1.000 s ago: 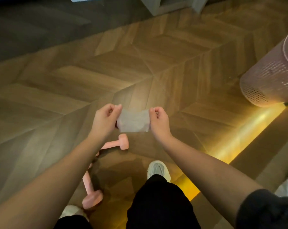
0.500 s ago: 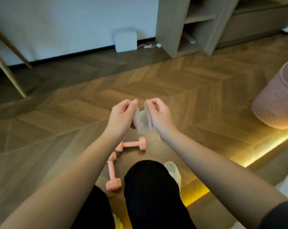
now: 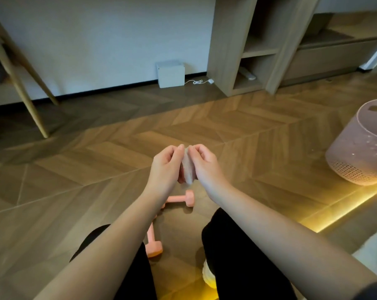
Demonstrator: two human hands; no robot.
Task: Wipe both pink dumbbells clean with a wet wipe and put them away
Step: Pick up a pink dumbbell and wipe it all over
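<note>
At the upper left of the frame, slanted wooden legs (image 3: 21,83) stand on the herringbone floor (image 3: 85,169). Near the centre, the left hand (image 3: 164,169) has its fingers (image 3: 178,150) curled, pinching 1 edge of the wet wipe (image 3: 187,171). The wipe is folded narrow and hangs upright between both hands, above the floor. Beneath the hands lie the 2 pink weights. The nearer dumbbell (image 3: 154,245) points away from the person beside a black-trousered knee, partly hidden by the left forearm. The farther dumbbell (image 3: 184,199) lies crosswise just beyond it. The right hand (image 3: 204,169) pinches the wipe's other edge with bent fingers. Against the back wall sits a white box (image 3: 171,74), with a wooden shelf unit (image 3: 226,50) to its right. At far right a pink perforated basket (image 3: 356,152) stands by a glowing yellow strip (image 3: 345,204).
</note>
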